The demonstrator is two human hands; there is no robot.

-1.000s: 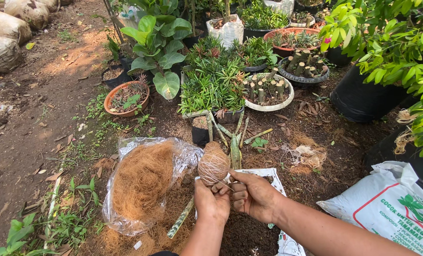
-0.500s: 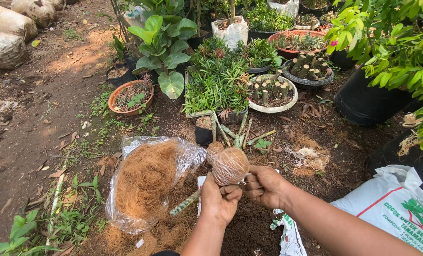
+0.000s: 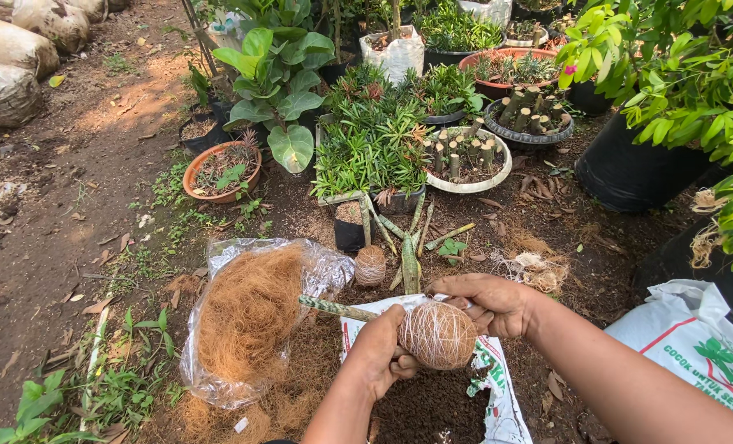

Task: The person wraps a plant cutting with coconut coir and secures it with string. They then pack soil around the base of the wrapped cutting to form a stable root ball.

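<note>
My left hand (image 3: 380, 355) grips a round ball wrapped in brown coconut fibre (image 3: 437, 335) from below, low in the middle of the head view. A green mottled stem (image 3: 333, 308) sticks out of the ball to the left, lying almost level. My right hand (image 3: 488, 302) rests on the ball's upper right side, fingers curled over it. Under the hands lies an open white sack of dark soil (image 3: 432, 403). A second fibre-wrapped ball (image 3: 370, 265) with upright green stems (image 3: 409, 261) stands on the ground just beyond.
A clear plastic bag of loose coconut fibre (image 3: 247, 316) lies to the left. Several potted plants stand behind, among them a white bowl of cut stems (image 3: 467, 162) and a terracotta pot (image 3: 222, 170). A large black pot (image 3: 633, 168) and a printed white sack (image 3: 695, 337) sit at right.
The fibre ball has been tipped over, so its stem now points left instead of up. Both hands have shifted right and lower with it, over the soil sack.
</note>
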